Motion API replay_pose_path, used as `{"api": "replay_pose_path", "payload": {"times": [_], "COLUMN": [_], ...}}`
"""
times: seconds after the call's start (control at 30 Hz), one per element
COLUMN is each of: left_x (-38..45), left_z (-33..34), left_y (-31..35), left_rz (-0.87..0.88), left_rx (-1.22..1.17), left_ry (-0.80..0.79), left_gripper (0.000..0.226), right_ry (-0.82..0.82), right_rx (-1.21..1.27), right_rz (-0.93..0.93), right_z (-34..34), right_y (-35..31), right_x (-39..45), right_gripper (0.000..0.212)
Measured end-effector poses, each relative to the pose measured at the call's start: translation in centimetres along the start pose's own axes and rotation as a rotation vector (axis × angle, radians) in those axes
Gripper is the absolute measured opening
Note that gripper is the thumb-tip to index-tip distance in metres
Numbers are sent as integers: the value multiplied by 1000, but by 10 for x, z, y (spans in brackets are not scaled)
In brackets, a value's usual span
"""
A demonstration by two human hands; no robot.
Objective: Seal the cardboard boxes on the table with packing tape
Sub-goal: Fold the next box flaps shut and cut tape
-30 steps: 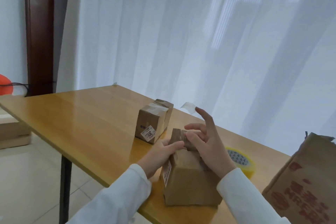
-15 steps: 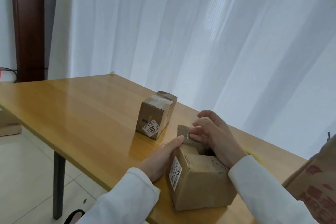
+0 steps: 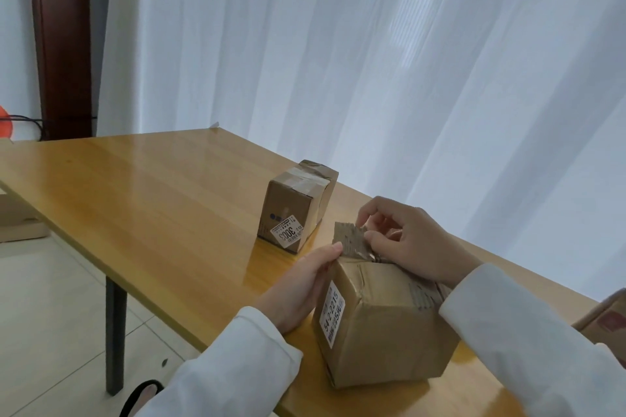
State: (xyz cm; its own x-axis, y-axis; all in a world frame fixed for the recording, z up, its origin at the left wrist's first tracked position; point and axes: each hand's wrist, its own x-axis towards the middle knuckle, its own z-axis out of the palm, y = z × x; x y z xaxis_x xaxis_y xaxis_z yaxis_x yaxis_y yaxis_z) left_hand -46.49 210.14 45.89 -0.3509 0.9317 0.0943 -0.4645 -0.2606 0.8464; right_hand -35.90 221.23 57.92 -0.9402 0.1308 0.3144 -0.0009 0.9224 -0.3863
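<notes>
A brown cardboard box [image 3: 382,325] with a white barcode label stands near the table's front edge. Its far flap [image 3: 350,238] sticks up. My left hand [image 3: 301,284] rests flat against the box's left side, thumb at the top corner. My right hand [image 3: 410,240] lies over the top of the box, with its thumb and fingers pinching the raised flap. A smaller box [image 3: 294,206], wrapped in clear tape and bearing a white label, stands farther back on the table. The tape roll is hidden.
The wooden table [image 3: 152,199] stretches away to the left, its dark leg [image 3: 115,332] below. A bigger box with red print [image 3: 606,318] peeks in at the right edge. White curtains hang behind; a cardboard piece [image 3: 20,223] lies on the tiled floor at left.
My right hand came down from holding a strip of tape in the air onto the box top and now pinches the flap. The view shifted, and the yellow tape roll dropped out of sight.
</notes>
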Motion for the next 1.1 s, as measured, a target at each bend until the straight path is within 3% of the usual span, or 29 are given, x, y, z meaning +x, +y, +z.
{"api": "replay_pose_path", "payload": {"times": [0.43, 0.67, 0.87, 1.1], "left_x": [1, 1, 0, 1], "left_z": [-1, -1, -1, -2], "left_y": [-2, 0, -1, -1], "left_rz": [28, 9, 23, 15], "left_rx": [-53, -63, -70, -73], "left_ry": [1, 9, -4, 0], "left_gripper": [42, 34, 30, 33], "right_ry": [2, 2, 61, -11], "right_rx": [-255, -273, -120, -246], "right_rz": [-159, -192, -94, -148], "right_z": [-4, -2, -5, 1], "right_y": [6, 5, 4, 6], "right_x": [5, 3, 0, 2], "right_gripper": [17, 17, 16, 17]}}
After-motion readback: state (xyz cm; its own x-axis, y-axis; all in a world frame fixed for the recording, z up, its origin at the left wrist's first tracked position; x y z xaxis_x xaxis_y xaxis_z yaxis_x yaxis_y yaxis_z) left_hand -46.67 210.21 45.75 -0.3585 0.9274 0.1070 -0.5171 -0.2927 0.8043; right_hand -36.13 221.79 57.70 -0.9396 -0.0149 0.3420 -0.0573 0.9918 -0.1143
